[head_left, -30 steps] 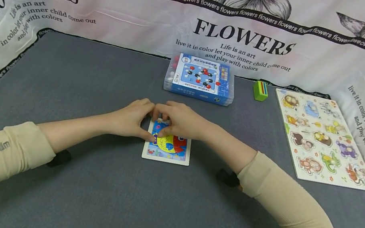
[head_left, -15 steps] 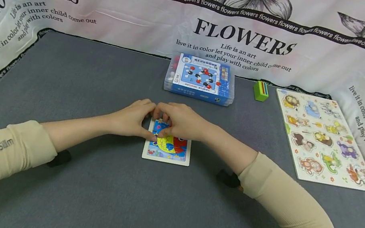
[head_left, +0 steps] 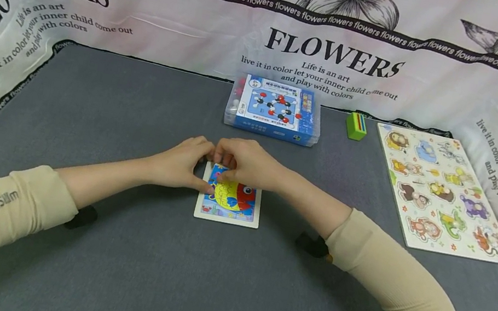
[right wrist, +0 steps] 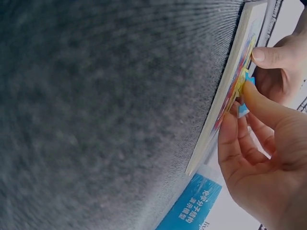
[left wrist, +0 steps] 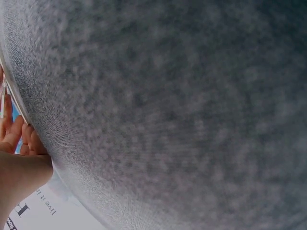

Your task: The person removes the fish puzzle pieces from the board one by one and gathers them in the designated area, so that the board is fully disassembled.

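A small jigsaw puzzle (head_left: 231,211) with a pale frame and a yellow and red fish picture lies on the grey table. My left hand (head_left: 182,163) holds it at the left side, thumb on the picture and fingers at the far left corner. Over the picture's upper left part, my right hand (head_left: 249,164) pinches a puzzle piece (right wrist: 243,110), blue and tilted up from the board in the right wrist view. The right thumb and fingers hide part of that piece. Only a little of the left hand (left wrist: 24,163) shows in the left wrist view, beside the puzzle's edge.
Behind the hands stands a clear plastic box (head_left: 274,110) with a blue molecule label. A green block with coloured stripes (head_left: 356,126) sits to its right. Farther right lies a large animal puzzle board (head_left: 447,196). A printed flower cloth (head_left: 177,26) hangs along the back.
My right fingers have shifted slightly away and to the right, uncovering more of the fish. The left hand stays at the puzzle's left side.
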Action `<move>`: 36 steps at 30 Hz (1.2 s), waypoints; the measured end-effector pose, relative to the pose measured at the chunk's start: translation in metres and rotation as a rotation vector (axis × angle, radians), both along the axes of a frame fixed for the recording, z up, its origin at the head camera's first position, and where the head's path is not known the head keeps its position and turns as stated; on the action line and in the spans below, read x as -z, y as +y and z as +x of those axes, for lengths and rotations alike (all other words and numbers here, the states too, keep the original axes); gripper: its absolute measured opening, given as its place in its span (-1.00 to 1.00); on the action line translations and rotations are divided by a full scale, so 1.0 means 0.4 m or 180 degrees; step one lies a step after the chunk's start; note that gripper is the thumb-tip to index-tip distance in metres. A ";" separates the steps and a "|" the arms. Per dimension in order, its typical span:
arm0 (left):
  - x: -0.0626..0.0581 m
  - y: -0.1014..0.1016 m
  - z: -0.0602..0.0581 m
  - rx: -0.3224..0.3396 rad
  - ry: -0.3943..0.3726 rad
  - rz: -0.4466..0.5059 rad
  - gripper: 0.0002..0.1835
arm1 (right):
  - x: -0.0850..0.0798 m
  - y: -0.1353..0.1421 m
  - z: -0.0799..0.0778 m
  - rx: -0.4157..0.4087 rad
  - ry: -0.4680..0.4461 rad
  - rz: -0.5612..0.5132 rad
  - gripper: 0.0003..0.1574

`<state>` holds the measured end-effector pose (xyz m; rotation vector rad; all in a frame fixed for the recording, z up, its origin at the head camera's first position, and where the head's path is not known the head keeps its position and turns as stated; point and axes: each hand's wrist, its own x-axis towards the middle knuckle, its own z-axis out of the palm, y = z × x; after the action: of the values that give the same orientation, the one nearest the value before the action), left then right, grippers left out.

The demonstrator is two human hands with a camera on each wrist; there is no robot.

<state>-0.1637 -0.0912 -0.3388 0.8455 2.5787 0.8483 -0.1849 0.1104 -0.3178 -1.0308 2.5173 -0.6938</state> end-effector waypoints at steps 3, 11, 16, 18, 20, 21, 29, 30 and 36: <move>0.001 0.001 -0.001 0.0010 0.0021 -0.0016 -0.38 | -0.004 0.001 0.000 0.0012 -0.0075 -0.0059 -0.74; 0.004 0.002 0.001 0.0046 0.0101 -0.0018 -0.39 | -0.019 0.012 0.002 0.0016 -0.0214 -0.0237 -0.81; 0.008 0.003 0.002 0.0088 0.0160 0.0034 -0.40 | -0.032 0.037 -0.001 0.0151 -0.0254 -0.0275 -0.81; 0.007 0.005 0.002 0.0095 0.0176 0.0030 -0.39 | -0.036 0.053 -0.006 0.0189 -0.0276 -0.0269 -0.81; 0.007 0.007 0.002 0.0098 0.0194 0.0010 -0.39 | -0.039 0.070 -0.010 0.0228 -0.0315 -0.0253 -0.82; 0.006 0.008 0.002 0.0100 0.0202 -0.0004 -0.39 | -0.041 0.079 -0.012 0.0251 -0.0343 -0.0242 -0.84; 0.001 0.013 0.004 0.0108 0.0199 -0.0078 -0.39 | -0.050 0.157 -0.026 0.0466 -0.0275 -0.0216 -0.91; 0.001 0.013 0.005 0.0110 0.0193 -0.0079 -0.39 | -0.050 0.167 -0.029 0.0508 -0.0276 -0.0215 -0.91; -0.001 0.013 0.011 0.0127 0.0179 -0.0042 -0.38 | -0.058 0.219 -0.043 0.0734 -0.0313 -0.0209 -0.89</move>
<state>-0.1593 -0.0858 -0.3384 0.9267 2.6033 0.8066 -0.2020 0.1982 -0.2947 -0.7135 2.5657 -0.8743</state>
